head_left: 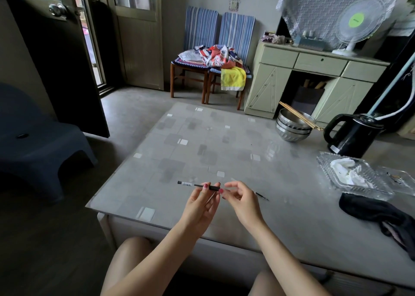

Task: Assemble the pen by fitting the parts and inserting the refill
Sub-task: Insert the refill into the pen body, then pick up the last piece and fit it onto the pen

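Stool: dark plastic stool [40, 138] on the floor, off the desk's left edge.
Desk: grey patterned desk [202, 147] under a clear cover, seen from the near edge where a person sits with bare knees.
Pen: slim clear pen barrel [190, 184] with a black end cap and dark grip, held level above the near part of the desk, cap end pointing to the left edge.
Left hand: left hand [202, 206] pinches the pen's grip between thumb and fingertips, red-painted nails showing, palm turned up.
Right hand: right hand [241, 199] hovers just beside the pen's grip end, fingers curled and loosely parted; whether it holds a small part cannot be told.
Refill: thin dark refill [261, 196] lies on the desk just right of the right hand, partly hidden by it.
Bowls: stacked steel bowls [293, 125] with chopsticks across them, at the far edge.
Kettle: black kettle [352, 134] near the far right corner.
Tray: clear glass tray [350, 174] holding crumpled white tissue, by the right edge.
Cloth: dark cloth [379, 217] nearer the near right corner.
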